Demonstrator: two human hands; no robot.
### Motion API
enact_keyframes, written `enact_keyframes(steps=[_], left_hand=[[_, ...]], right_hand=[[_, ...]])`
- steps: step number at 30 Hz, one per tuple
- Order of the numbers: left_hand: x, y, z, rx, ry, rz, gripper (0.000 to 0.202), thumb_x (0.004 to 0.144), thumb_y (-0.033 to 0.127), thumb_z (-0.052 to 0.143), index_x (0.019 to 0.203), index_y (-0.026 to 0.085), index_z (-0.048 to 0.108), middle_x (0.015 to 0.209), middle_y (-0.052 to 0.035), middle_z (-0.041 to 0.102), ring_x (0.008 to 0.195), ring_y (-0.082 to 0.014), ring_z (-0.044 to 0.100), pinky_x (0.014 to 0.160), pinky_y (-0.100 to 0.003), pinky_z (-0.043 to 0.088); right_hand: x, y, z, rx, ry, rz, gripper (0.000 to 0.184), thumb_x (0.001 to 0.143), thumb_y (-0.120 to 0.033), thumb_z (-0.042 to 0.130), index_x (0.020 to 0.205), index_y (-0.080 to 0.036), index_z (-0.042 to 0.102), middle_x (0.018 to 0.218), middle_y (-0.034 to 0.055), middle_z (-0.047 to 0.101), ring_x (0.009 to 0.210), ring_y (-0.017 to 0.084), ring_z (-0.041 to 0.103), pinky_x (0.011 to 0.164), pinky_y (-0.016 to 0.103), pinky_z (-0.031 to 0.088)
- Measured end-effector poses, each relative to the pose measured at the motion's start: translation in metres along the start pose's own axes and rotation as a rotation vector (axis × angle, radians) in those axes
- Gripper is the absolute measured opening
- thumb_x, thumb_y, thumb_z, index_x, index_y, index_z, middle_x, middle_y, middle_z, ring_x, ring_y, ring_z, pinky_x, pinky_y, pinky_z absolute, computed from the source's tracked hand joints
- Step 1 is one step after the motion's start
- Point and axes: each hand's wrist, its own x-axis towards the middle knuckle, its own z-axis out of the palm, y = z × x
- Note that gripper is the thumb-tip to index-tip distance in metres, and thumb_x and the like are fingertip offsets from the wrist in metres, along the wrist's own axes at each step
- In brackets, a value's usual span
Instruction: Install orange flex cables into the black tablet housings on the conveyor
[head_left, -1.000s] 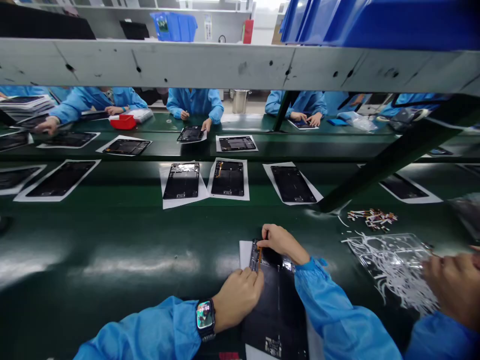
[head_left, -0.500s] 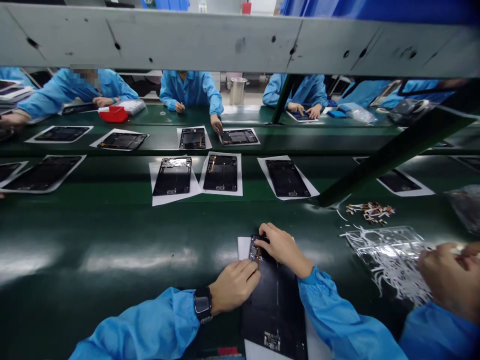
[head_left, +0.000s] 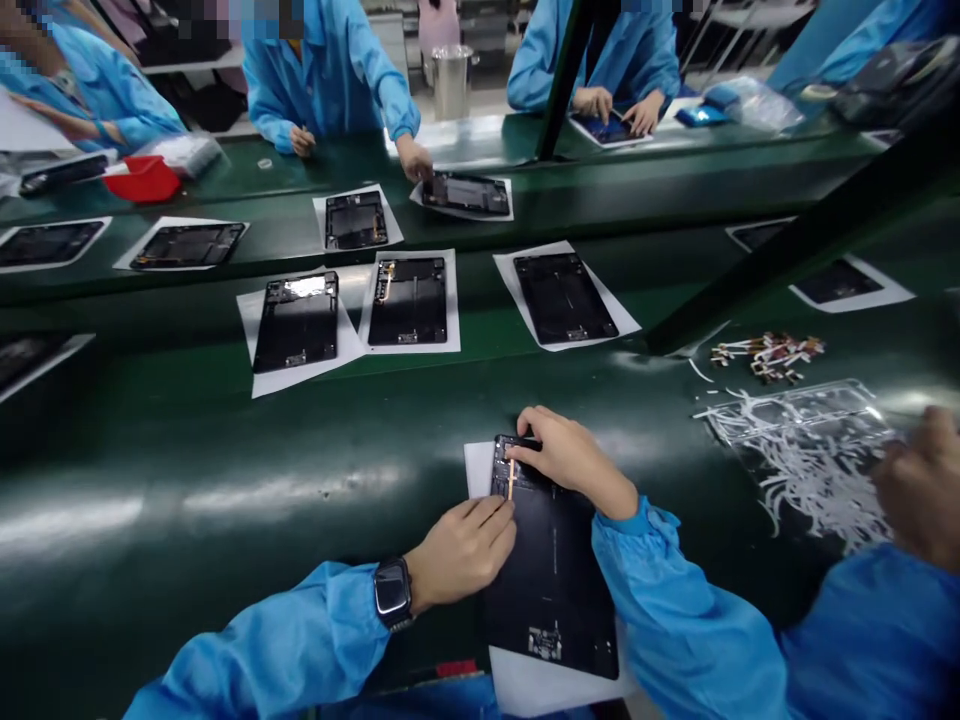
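An opened tablet housing (head_left: 559, 580), black inside with small circuit parts, lies on a white paper sheet (head_left: 517, 680) in front of me. A narrow orange flex cable (head_left: 511, 478) runs along its upper left part. The fingers of my left hand (head_left: 465, 548) are closed together at the cable's lower end, over the housing's left edge. My right hand (head_left: 574, 458) bends over the housing's top edge; its thumb presses at the cable's upper end, and the fingers curl toward it. What lies exactly under both sets of fingertips is hidden.
Several tablet housings (head_left: 409, 300) on paper lie across the green bench (head_left: 225, 450). To the right are a pile of small flex cables (head_left: 769, 355), a clear tray (head_left: 832, 400) with white strips, a co-worker's blurred hand (head_left: 919, 490) and a slanting dark post (head_left: 750, 270).
The view has tilted down and shifted. My hands remain at the flex cable, more of which shows between them. Across the bench, a co-worker's hand has lifted one edge of a housing.
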Motion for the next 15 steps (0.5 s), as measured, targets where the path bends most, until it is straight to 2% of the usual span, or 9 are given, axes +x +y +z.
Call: enact_keyframes(steps=[4,15], left_hand=[[0.0019,-0.0003,0.0005,-0.005,0.002,-0.004,0.023,0.098,0.012,0.043,0.103,0.007,0.064,0.116,-0.0135,0.068,0.109,-0.0239,0.063,0.087,-0.033,0.054],[0.0056,-0.0017,0.0062,-0.007,-0.034,0.011,0.022,0.097,0.01,0.043,0.105,0.006,0.064,0.118,-0.0149,0.067,0.111,-0.0253,0.063,0.088,-0.035,0.054]], right_hand=[[-0.0001,0.0018,-0.0005,0.017,0.004,0.0,0.025,0.083,-0.035,0.074,0.091,-0.024,0.053,0.09,-0.0018,0.059,0.072,0.015,0.056,0.056,0.027,0.028],[0.0015,0.0096,0.0011,-0.009,-0.006,0.004,0.024,0.084,-0.037,0.072,0.092,-0.023,0.053,0.09,-0.0016,0.058,0.066,0.013,0.052,0.055,0.027,0.026]])
